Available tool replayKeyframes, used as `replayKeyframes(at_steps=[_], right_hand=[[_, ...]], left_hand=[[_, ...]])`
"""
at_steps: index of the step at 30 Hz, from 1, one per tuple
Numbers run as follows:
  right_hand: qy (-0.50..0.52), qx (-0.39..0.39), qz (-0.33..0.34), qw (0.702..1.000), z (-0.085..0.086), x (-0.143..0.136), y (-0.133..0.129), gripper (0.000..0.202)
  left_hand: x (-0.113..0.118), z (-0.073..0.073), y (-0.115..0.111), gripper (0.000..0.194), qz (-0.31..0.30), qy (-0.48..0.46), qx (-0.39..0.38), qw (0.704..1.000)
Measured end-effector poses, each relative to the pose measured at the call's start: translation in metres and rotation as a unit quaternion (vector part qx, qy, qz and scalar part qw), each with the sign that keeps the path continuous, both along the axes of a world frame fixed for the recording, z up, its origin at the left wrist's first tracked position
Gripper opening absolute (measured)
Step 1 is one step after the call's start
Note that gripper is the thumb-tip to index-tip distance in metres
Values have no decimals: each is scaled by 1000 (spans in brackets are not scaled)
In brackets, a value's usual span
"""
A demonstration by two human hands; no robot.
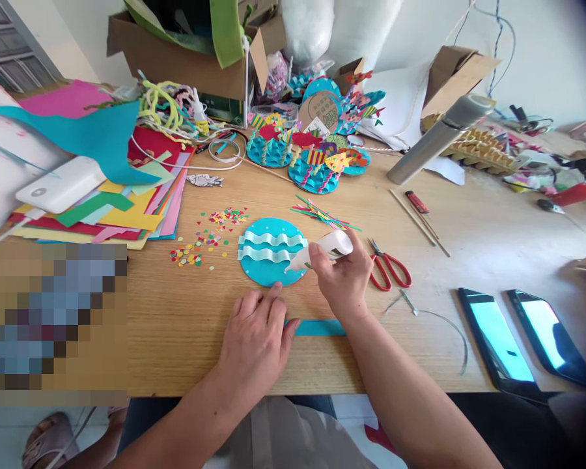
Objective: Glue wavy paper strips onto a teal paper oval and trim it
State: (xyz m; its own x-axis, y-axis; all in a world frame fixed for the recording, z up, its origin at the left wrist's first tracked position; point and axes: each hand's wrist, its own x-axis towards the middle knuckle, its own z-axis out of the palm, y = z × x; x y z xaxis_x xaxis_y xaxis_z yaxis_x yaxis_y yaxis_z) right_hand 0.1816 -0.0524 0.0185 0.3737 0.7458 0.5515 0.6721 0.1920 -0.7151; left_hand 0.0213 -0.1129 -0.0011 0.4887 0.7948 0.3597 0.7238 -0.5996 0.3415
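Note:
A round blue disc [254,272] lies on the wooden table, crossed by two pale wavy paper strips [273,253]. My right hand [346,277] is wrapped round a white glue bottle [335,244], tilted so its nozzle points down at the disc's lower right part. White dots show on the disc near the nozzle. My left hand [258,326] rests palm down with its fingers out, the index fingertip at the disc's lower edge. It holds nothing. A blue paper strip [320,327] lies between my hands, near the left thumb.
Paper confetti [188,255] lies left of the disc, thin coloured strips [322,213] behind it. Red-handled pliers [389,270] are right of my right hand. Farther right are two phones [501,345] and a grey flask [439,139]. Decorated blue discs [312,179] stand behind; coloured paper [168,225] is stacked left.

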Motion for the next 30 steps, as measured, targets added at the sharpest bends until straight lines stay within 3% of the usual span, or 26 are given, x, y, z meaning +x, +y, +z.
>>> replayKeyframes(at_steps=[7, 13, 23, 28, 30], right_hand=[[60, 18, -12, 998, 12, 2, 4, 26], [22, 18, 23, 999, 23, -11, 6, 29], [-47, -1, 52, 998, 1, -31, 7, 30], [-41, -3, 43, 998, 2, -31, 5, 29], [-59, -13, 70, 996, 1, -30, 5, 30]], left_hand=[[-2, 1, 0, 13, -4, -28, 15, 999], [-4, 1, -3, 17, 5, -34, 34, 999], [-4, 4, -2, 22, 29, -23, 44, 998], [-5, 7, -1, 21, 14, -6, 50, 999], [-5, 6, -1, 21, 31, -5, 44, 999]])
